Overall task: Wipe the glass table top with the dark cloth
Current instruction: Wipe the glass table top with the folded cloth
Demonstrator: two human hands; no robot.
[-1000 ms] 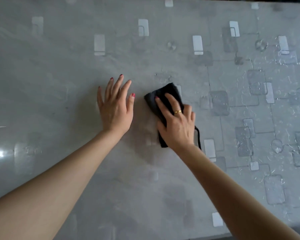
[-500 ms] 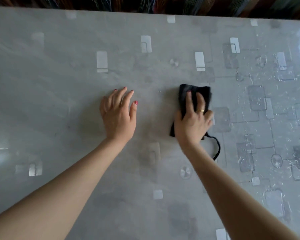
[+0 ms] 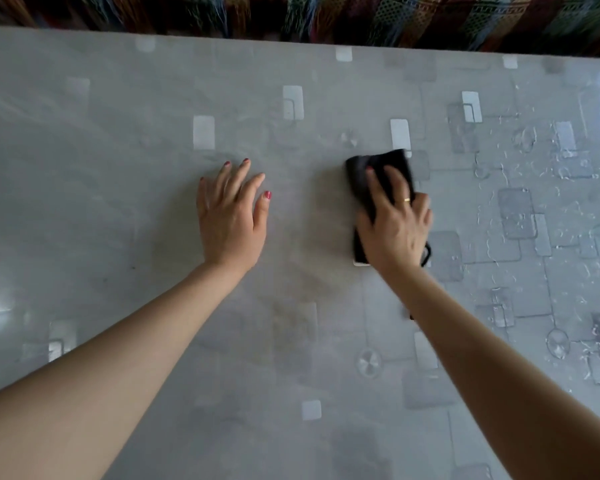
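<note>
The glass table top (image 3: 118, 168) is grey with pale squares and fills most of the view. A dark cloth (image 3: 392, 168) lies flat on it right of centre, motion-blurred. My right hand (image 3: 395, 226) presses down on the cloth with straight fingers and covers its lower half. A thin dark strap of the cloth pokes out beside my wrist. To the left, my left hand (image 3: 231, 216) rests flat on the bare glass with fingers spread, holding nothing.
The far edge of the table (image 3: 291, 41) runs across the top, with a dark patterned fringed fabric (image 3: 361, 15) behind it. Wet streaks and droplets (image 3: 551, 209) cover the glass on the right side. A bright reflection sits at the left edge.
My right hand has pushed the cloth to the right and further up the glass. My left hand has stayed flat in the same spot. The view has tilted toward the far edge.
</note>
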